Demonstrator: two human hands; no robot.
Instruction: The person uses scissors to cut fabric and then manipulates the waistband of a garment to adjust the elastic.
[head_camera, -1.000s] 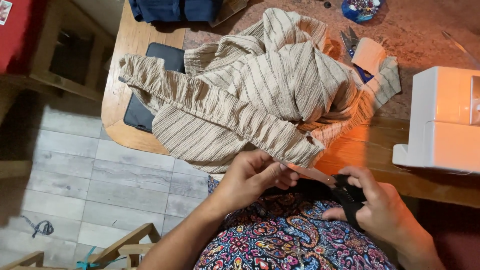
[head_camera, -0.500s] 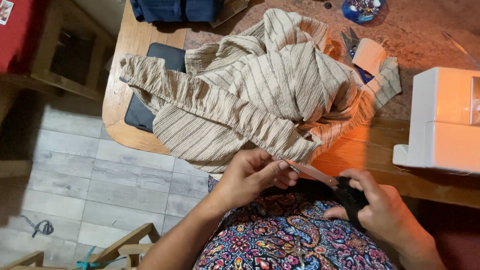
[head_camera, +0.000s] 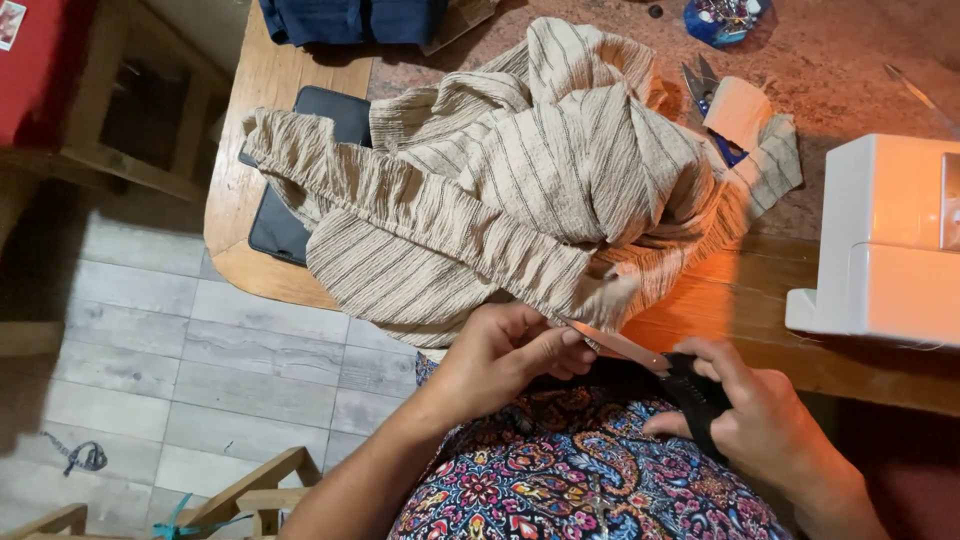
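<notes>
A bunched beige cloth with thin dark stripes (head_camera: 520, 190) lies heaped on the wooden table (head_camera: 760, 300) and hangs over its near edge. My left hand (head_camera: 500, 355) pinches the cloth's lower edge just below the table. My right hand (head_camera: 755, 415) grips the black handles of a pair of scissors (head_camera: 640, 358). The metal blades point left, and their tip meets the cloth edge beside my left fingers. My lap, in a colourful paisley print, sits under both hands.
A white sewing machine (head_camera: 885, 240) stands at the table's right. A dark tablet (head_camera: 300, 170) lies under the cloth at left. Small snips (head_camera: 700, 85), a blue pin holder (head_camera: 725, 18) and folded navy fabric (head_camera: 350, 20) sit at the back. Grey tiled floor at left.
Both hands hold almost the same spot at the cloth's edge. The scissors have shifted only slightly.
</notes>
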